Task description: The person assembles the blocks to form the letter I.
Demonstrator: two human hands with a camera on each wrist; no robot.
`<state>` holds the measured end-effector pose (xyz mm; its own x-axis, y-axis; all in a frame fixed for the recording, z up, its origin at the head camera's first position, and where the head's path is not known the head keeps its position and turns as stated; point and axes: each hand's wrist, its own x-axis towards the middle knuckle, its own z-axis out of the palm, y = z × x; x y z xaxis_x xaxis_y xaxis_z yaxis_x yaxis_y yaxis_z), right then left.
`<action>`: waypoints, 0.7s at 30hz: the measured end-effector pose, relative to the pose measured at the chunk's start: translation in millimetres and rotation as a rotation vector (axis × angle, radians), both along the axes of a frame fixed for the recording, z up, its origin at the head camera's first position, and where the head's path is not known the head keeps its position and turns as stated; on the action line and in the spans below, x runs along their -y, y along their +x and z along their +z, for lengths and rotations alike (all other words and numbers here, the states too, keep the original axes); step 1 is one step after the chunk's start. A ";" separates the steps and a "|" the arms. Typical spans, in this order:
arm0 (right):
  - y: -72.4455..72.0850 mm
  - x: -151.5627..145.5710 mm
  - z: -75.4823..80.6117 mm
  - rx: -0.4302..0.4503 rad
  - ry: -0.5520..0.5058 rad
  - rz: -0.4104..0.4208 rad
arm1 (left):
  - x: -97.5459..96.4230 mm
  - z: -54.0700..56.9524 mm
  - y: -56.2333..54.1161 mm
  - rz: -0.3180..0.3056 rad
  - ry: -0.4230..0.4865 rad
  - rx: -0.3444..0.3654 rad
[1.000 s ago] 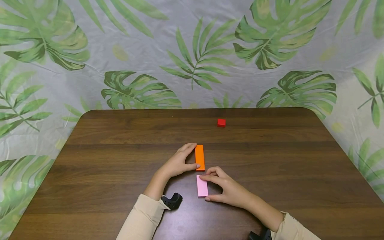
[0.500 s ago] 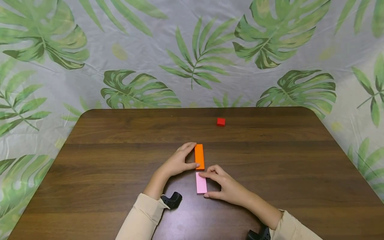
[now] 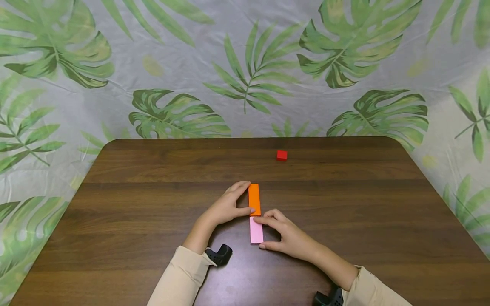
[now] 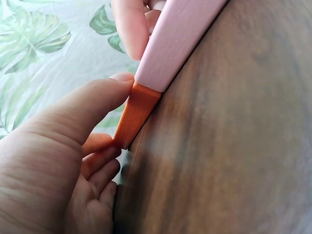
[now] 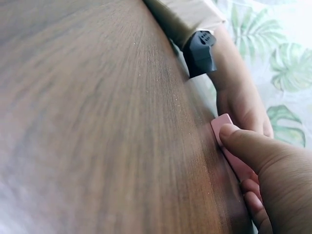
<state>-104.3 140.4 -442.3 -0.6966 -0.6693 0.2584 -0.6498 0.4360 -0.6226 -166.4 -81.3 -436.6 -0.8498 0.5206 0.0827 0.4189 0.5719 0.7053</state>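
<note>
In the head view an orange rectangular block (image 3: 254,197) lies lengthwise on the table. My left hand (image 3: 226,208) holds it from the left, thumb on its near end and fingertips at its far corner. A pink block (image 3: 256,231) continues the line toward me, its far end meeting the orange one. My right hand (image 3: 292,240) grips the pink block between thumb at the near end and index finger at the far end. Seen from the left wrist, the orange block (image 4: 138,112) and pink block (image 4: 180,39) sit end to end, left thumb beside the joint.
A small red block (image 3: 282,156) sits near the far edge of the brown wooden table (image 3: 153,170). Behind the table hangs a leaf-patterned cloth (image 3: 183,63). Each wrist wears a black device, the left one (image 3: 220,256) close to the tabletop.
The right hand has slid the pink block away from me, and the gap to the orange block has closed. The left hand and orange block have stayed nearly still.
</note>
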 end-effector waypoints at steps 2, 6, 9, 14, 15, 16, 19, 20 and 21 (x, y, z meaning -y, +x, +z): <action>-0.3 -0.1 -1.0 -0.004 0.000 0.000 | -0.1 0.1 0.1 0.000 -0.003 0.005; -0.7 -0.3 -2.2 -0.005 -0.002 -0.001 | -0.3 0.4 0.4 0.003 -0.004 0.009; -0.9 -0.3 -2.1 0.002 -0.003 -0.002 | -0.2 0.3 0.5 0.005 -0.004 0.015; -0.8 -0.1 -1.1 0.009 0.000 -0.009 | 0.1 0.0 0.4 0.004 -0.010 0.012; -0.8 -0.1 -0.9 0.010 0.001 -0.011 | 0.0 -0.1 0.4 0.004 -0.012 0.011; -0.7 0.0 -0.7 0.011 0.001 -0.012 | 0.0 -0.3 0.3 0.003 -0.011 0.007; -0.7 0.2 -0.4 0.013 0.000 -0.012 | 0.0 -0.4 0.1 0.004 -0.010 0.006; -0.6 0.2 -0.3 0.014 0.000 -0.012 | 0.0 -0.5 0.1 0.003 -0.007 0.005; -0.6 0.2 -0.3 0.016 -0.001 -0.013 | 0.1 -0.7 0.1 0.002 -0.004 0.003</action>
<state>-104.9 140.2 -442.6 -0.7091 -0.6601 0.2479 -0.6342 0.4434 -0.6334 -166.3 -81.4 -437.3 -0.8512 0.5190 0.0782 0.4155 0.5754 0.7045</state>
